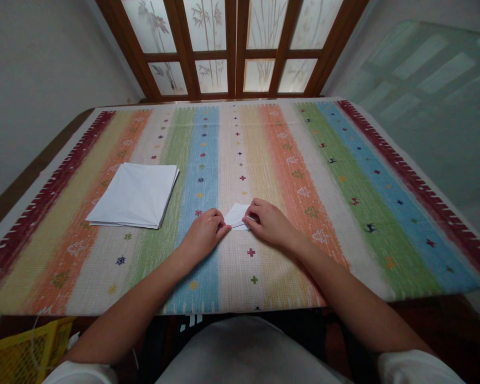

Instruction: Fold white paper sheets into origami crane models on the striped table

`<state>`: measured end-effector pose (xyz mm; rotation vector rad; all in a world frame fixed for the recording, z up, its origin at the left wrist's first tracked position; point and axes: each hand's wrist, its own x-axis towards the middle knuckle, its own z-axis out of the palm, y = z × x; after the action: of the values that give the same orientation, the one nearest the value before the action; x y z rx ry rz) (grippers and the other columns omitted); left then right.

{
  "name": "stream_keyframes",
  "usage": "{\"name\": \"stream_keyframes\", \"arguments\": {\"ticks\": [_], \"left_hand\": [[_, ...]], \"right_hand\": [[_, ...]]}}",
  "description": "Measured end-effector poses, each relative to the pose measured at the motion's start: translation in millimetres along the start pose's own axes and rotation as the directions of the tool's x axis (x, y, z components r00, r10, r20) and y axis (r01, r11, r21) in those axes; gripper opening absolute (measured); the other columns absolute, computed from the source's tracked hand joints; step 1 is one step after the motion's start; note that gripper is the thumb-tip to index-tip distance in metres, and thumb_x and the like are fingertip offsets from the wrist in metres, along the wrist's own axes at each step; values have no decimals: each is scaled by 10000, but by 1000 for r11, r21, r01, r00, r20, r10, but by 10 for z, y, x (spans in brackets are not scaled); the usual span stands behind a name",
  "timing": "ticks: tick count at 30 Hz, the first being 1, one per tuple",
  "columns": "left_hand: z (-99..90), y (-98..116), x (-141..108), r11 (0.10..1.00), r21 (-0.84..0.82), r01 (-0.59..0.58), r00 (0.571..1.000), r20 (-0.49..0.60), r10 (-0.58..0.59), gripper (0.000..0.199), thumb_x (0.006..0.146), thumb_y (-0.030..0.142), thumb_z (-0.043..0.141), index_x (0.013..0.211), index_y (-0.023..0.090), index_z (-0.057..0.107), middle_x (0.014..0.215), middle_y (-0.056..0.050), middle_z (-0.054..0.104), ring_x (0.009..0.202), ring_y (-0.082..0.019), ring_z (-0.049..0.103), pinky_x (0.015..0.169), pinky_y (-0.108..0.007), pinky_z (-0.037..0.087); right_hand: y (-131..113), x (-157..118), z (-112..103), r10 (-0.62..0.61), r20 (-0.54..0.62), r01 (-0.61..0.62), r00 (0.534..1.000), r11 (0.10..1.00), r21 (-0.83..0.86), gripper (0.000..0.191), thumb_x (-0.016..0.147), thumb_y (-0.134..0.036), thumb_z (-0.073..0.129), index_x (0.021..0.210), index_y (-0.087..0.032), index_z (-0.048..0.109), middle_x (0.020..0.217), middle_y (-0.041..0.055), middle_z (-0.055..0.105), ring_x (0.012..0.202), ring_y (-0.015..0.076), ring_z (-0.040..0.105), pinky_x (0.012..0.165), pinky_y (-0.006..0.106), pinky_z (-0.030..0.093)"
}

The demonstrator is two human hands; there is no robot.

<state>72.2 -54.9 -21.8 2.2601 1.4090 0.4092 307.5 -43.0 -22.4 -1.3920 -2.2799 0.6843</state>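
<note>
A striped woven tablecloth [228, 176] covers a wooden table [36, 165] below a wood-framed frosted-glass screen [232, 48] printed with bamboo, with a squared stack of white paper sheets [133, 195] on the cloth's left half and a yellow plastic crate [28, 352] cut off at the lower-left corner of the view. A folded white paper [237, 215] lies near the cloth's centre between the hands, its full outline hidden (the right end passes under the fingers). The left hand [203, 234] and right hand [269, 224] are both curled, fingertips at the paper from either side, but a pinch by either cannot be confirmed.
</note>
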Motion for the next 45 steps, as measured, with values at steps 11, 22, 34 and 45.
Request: {"name": "stream_keyframes", "arguments": {"ticks": [11, 22, 34, 45], "left_hand": [[-35, -5, -19, 997, 29, 66, 997, -33, -65, 242, 924, 280, 707, 701, 190, 683, 884, -90, 737, 761, -211, 645, 799, -393, 560], [-63, -9, -29, 989, 77, 124, 992, -18, -123, 191, 898, 273, 706, 726, 191, 702, 796, -78, 706, 732, -228, 643, 749, -382, 543], [-102, -49, 20, 997, -49, -67, 997, 36, 69, 116, 937, 180, 680, 909, 185, 793, 1087, -101, 774, 983, -247, 728, 947, -408, 551], [-115, -27, -5, 993, -30, -117, 992, 41, 119, 170, 912, 116, 629, 888, 194, 778, 1033, -78, 780, 915, -222, 733, 879, -360, 562]], "right_hand": [[52, 13, 25, 91, -63, -80, 994, 984, 160, 287, 877, -156, 780, 1138, -215, 674, 889, 15, 670, 762, 181, 591, 717, 302, 444], [122, -5, -13, 21, -14, -19, 1000, 996, 92, 330, 939, -130, 727, 1255, -226, 735, 1029, 71, 764, 905, 208, 689, 848, 330, 516], [31, 190, -134, -226, 164, 248, 960, 960, -129, 276, 962, -49, 625, 1134, -224, 752, 1512, 118, 637, 1249, 250, 691, 1004, 390, 573], [57, 265, -295, -216, 234, 254, 948, 955, -150, 357, 910, -112, 728, 1235, -260, 724, 1266, 55, 700, 910, 172, 701, 765, 274, 504]]}}
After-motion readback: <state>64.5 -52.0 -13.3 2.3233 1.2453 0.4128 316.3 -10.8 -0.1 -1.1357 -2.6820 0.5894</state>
